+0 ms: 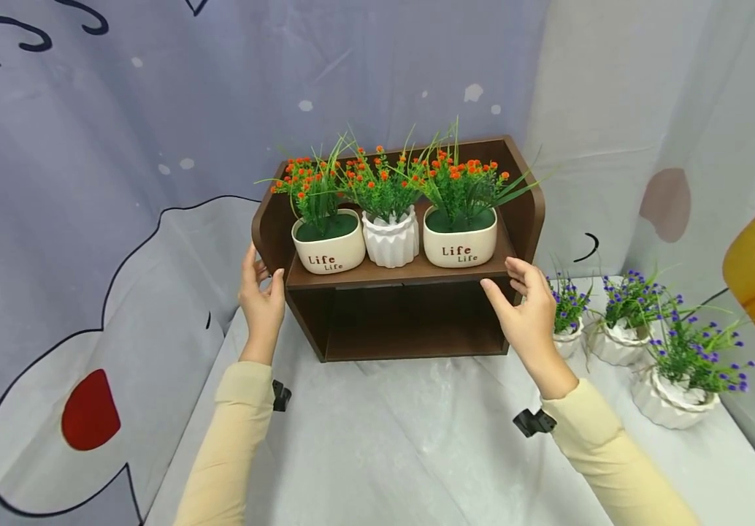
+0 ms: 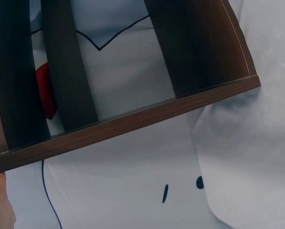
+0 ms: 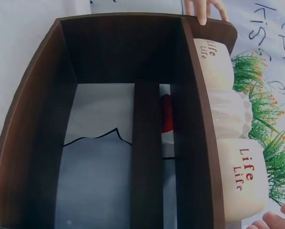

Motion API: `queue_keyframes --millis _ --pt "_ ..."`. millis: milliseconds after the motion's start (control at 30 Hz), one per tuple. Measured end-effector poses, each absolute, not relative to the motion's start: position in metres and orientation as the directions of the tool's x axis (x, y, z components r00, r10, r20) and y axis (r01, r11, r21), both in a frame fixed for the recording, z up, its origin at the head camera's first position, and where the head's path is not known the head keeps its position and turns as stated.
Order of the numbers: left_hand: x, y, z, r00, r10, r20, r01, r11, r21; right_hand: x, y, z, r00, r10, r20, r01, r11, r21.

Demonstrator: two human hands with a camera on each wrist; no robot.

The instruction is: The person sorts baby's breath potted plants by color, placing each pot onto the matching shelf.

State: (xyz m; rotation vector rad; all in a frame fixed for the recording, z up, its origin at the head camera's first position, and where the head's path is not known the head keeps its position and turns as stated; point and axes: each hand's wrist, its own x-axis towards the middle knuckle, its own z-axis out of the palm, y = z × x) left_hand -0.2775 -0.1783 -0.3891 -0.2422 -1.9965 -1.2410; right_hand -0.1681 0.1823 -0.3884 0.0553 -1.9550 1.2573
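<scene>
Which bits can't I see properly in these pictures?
Left hand: left wrist view, mostly cut off by left edge.
Right hand: right wrist view, partly cut off by bottom-right corner.
Back of the shelf: head view, partly hidden by flowers.
Curtain writing: head view, cut off by top edge.

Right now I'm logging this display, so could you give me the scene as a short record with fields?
Shelf: brown, standing on a white table
On its upper level: left cream pot, fluted white pot, right cream pot
Lettering: "Life" on both cream pots
Flowers above: orange
Left hand: at the shelf's left side
Right hand: by its right front edge; contact unclear
Right of shelf: three purple-flowered pots
</scene>
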Motion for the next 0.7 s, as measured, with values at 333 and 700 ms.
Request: queue_keyframes --millis 333,700 --pt "-0.277 -0.179 -0.389 -0.698 -0.220 0.681 0.521 0.496 0.695 -0.156 0.190 -0.411 -0.619 0.429 0.658 -0.443 0.501 -0.744" --pt "-0.279 -0.179 -0.390 -0.699 -0.216 0.682 0.519 0.504 0.691 -0.130 0.201 -0.447 -0.610 0.566 0.555 -0.336 0.449 -0.828"
